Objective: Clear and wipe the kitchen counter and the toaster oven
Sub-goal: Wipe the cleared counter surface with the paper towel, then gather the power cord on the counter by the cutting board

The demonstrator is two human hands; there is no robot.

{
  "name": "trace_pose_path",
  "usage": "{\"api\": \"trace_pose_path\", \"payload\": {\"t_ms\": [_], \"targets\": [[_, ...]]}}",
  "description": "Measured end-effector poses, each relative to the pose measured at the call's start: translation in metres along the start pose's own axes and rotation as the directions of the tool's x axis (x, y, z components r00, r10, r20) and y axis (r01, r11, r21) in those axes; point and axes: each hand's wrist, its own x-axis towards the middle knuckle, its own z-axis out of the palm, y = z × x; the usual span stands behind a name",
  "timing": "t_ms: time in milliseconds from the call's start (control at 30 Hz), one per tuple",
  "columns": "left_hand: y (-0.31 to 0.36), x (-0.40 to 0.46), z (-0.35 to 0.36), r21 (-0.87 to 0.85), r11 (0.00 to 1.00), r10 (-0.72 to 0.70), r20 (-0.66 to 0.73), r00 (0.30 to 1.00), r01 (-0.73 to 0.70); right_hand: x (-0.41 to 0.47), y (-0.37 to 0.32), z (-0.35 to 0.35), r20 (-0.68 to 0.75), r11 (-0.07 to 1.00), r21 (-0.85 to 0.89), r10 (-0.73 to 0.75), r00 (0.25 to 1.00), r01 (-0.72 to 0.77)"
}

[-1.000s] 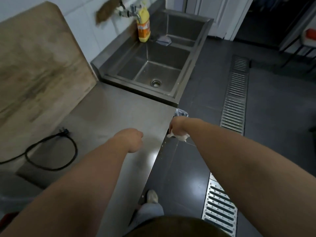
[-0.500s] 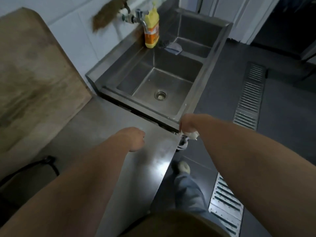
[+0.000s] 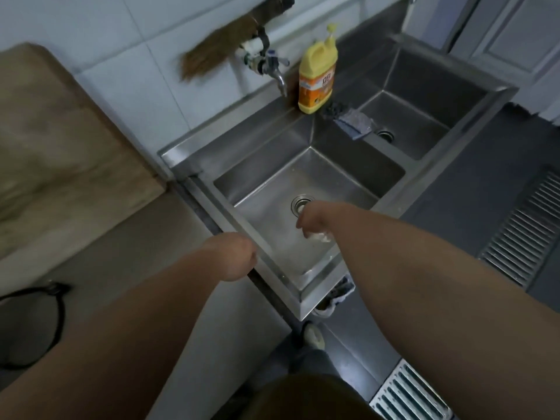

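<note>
R hand (image 3: 309, 221) hangs over the near basin of the steel sink (image 3: 181, 153), just by the drain (image 3: 300, 204). Fingers curled down & pressed together round a small whitish wad (image 3: 319, 237), prob a cloth or tissue, blurred, can't tell which. Only a bit of the wad pokes out under the palm; wad sits above the basin floor, whether it touches the floor can't tell.

L hand (image 3: 233, 256) is balled in a loose fist, fingers tucked under, at the seam where the counter (image 3: 169, 234) meets the sink's near-left rim. Nothing visible in it; whether it touches the rim, can't tell.

Counter: bare steel strip running toward the viewer, a black cord (image 3: 45, 325) looped at its left edge. Big worn wooden board (image 3: 60, 140) leans at the wall on the left.

Behind the near basin: tap (image 3: 274, 66) on the tiled wall, yellow detergent bottle (image 3: 318, 77) upright on the back ledge just right of the tap, blue-grey rag (image 3: 354, 122) draped on the divider btw the two basins. Brown brush (image 3: 212, 53) hangs on the wall above the tap. Toaster oven not in frame.
</note>
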Motion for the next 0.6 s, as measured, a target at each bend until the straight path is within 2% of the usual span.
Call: {"api": "trace_pose_path", "payload": {"t_ms": [100, 200, 333, 433, 600], "targets": [[-0.003, 0.007, -0.015, 0.014, 0.999, -0.041, -0.044, 0.998, 0.042, 0.011, 0.004, -0.014, -0.008, 0.999, 0.029, -0.024, 1.000, 0.025], [-0.014, 0.002, -0.022, -0.008, 0.997, -0.075, -0.063, 0.995, 0.075, 0.014, 0.008, -0.024, -0.048, 0.998, 0.064, 0.032, 0.998, -0.029], [-0.031, -0.020, -0.017, -0.028, 0.991, -0.134, -0.038, 0.990, 0.133, 0.013, 0.003, -0.023, -0.032, 0.984, -0.176, 0.008, 0.999, -0.014], [-0.044, -0.043, -0.006, -0.060, 0.979, -0.194, -0.006, 0.981, 0.193, 0.044, -0.009, -0.014, -0.020, 0.970, -0.245, -0.008, 1.000, 0.003], [-0.069, -0.090, 0.021, -0.093, 0.960, -0.266, -0.004, 0.964, 0.264, 0.037, -0.080, 0.009, -0.015, 0.947, -0.306, -0.112, 0.994, 0.102]]}}
